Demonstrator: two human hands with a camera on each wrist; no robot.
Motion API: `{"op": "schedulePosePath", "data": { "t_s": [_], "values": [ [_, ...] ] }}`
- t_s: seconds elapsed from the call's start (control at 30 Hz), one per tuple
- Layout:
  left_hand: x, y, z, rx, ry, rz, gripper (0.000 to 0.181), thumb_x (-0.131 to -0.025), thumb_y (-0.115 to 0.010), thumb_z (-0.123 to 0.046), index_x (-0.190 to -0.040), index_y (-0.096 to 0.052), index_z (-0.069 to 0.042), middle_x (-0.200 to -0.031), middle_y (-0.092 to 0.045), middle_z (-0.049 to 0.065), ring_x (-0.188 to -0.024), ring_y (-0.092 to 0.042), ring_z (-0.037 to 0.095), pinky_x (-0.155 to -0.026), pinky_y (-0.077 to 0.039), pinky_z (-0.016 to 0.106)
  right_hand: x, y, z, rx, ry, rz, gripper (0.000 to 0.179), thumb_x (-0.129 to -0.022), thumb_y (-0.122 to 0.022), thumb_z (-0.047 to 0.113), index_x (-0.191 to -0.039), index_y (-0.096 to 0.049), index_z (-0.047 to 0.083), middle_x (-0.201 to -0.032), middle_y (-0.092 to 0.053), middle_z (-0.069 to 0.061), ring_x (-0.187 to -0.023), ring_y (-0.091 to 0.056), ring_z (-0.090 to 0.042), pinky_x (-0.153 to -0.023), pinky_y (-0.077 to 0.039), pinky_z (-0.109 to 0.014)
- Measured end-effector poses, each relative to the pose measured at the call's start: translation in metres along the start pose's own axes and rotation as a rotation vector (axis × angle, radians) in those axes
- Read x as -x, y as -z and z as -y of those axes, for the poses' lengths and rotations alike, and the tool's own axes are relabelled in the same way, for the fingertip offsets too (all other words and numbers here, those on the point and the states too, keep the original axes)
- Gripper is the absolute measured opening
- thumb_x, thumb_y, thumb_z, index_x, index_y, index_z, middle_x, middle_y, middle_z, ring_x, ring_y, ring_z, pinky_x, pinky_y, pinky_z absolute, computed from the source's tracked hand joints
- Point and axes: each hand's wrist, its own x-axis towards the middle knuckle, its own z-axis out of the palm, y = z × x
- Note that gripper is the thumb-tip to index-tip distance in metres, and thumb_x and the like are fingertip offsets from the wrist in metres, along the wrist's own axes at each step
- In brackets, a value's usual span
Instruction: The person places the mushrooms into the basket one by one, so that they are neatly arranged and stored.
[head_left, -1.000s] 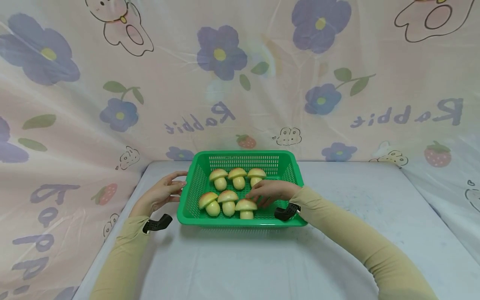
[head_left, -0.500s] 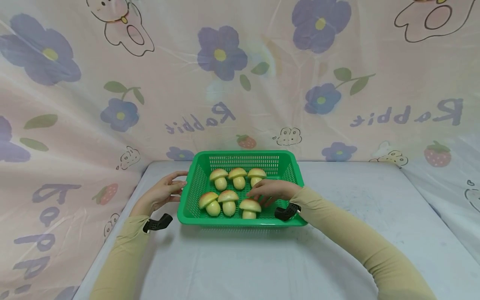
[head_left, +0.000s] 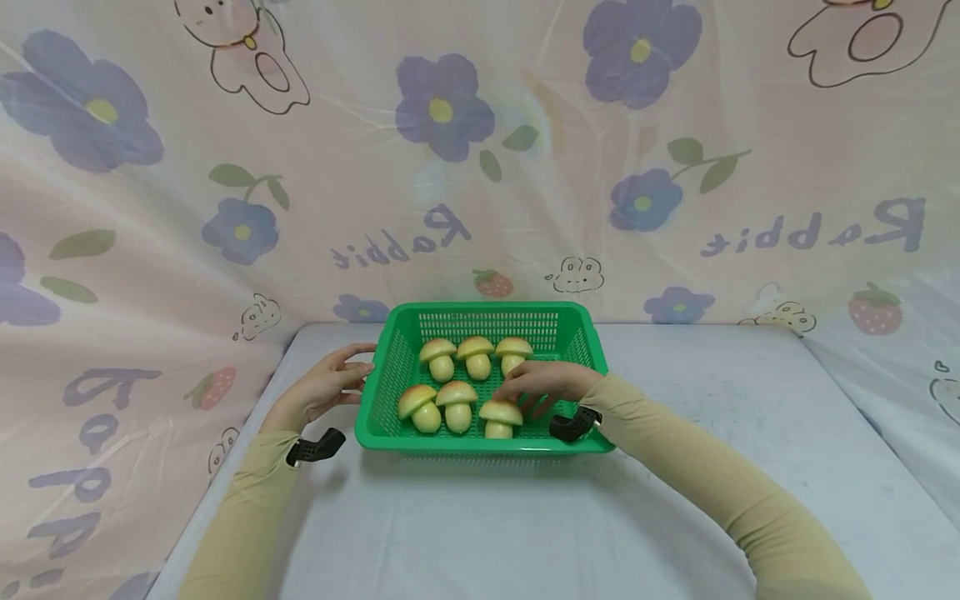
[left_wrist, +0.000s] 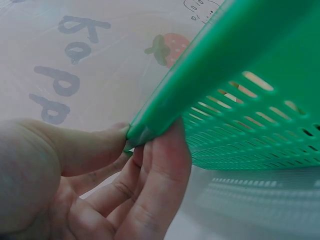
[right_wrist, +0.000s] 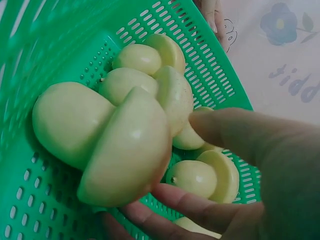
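Observation:
A green plastic basket point(head_left: 487, 446) holds several toy mushrooms in two rows. My left hand point(head_left: 330, 385) pinches the basket's left rim point(left_wrist: 165, 107), thumb on the outer edge and fingers beneath, as the left wrist view shows. Inside the basket, my right hand point(head_left: 551, 383) is at the front-row mushroom point(head_left: 500, 417) on the right. In the right wrist view, its fingertips lie at the edge of that mushroom's cap point(right_wrist: 130, 145), while the thumb point(right_wrist: 225, 125) stands apart from it. Two more mushrooms point(head_left: 457, 404) lean together in the front row; three point(head_left: 475, 356) line the back.
The basket stands on a white-covered table point(head_left: 480, 525) near its back edge. A printed curtain point(head_left: 525, 167) hangs behind and along the left side. Black wrist cameras point(head_left: 317, 447) sit on both wrists.
The right mushroom of the front row has shifted slightly to the right, apart from its neighbours. My right hand has barely moved; the left hand keeps its place on the rim.

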Motion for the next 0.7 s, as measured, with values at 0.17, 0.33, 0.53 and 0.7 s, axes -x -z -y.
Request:
{"op": "schedulePosePath", "data": {
  "t_s": [0.17,0.33,0.53,0.7],
  "values": [
    [0.000,0.000,0.001,-0.007,-0.004,-0.007,0.056,-0.100,-0.053,-0.020,-0.150,-0.027,-0.011,-0.105,-0.063,0.010,-0.082,-0.064,0.018,-0.078,-0.056,0.040,0.000,0.002,0.000,-0.036,-0.019,-0.024,0.039,-0.090,-0.066,0.038,-0.115,-0.064,0.007,-0.106,-0.060,-0.011,-0.092,-0.063,-0.027,-0.081,-0.053,-0.046],
    [0.000,0.001,0.003,-0.017,-0.014,-0.005,0.057,-0.100,-0.053,-0.021,-0.150,-0.027,-0.011,-0.105,-0.064,0.010,-0.084,-0.064,0.019,-0.077,-0.056,0.038,0.003,0.006,-0.002,-0.091,0.014,-0.025,0.049,-0.092,-0.063,0.037,-0.124,-0.059,0.001,-0.110,-0.061,-0.014,-0.097,-0.062,-0.028,-0.085,-0.051,-0.049],
    [0.001,0.002,0.005,-0.011,-0.027,-0.006,0.056,-0.101,-0.052,-0.021,-0.150,-0.027,-0.011,-0.109,-0.064,0.010,-0.088,-0.065,0.020,-0.079,-0.055,0.038,0.012,0.015,-0.004,-0.160,0.070,-0.043,0.050,-0.095,-0.059,0.034,-0.130,-0.053,-0.002,-0.117,-0.060,-0.020,-0.104,-0.060,-0.035,-0.087,-0.050,-0.051],
    [0.004,0.003,0.007,-0.035,-0.049,-0.019,0.056,-0.101,-0.052,-0.022,-0.149,-0.027,-0.008,-0.112,-0.064,0.010,-0.091,-0.065,0.020,-0.079,-0.055,0.037,0.029,0.027,-0.005,-0.206,0.117,-0.043,0.051,-0.098,-0.055,0.033,-0.134,-0.048,-0.003,-0.125,-0.054,-0.026,-0.113,-0.055,-0.041,-0.092,-0.047,-0.052]
  ]
}}
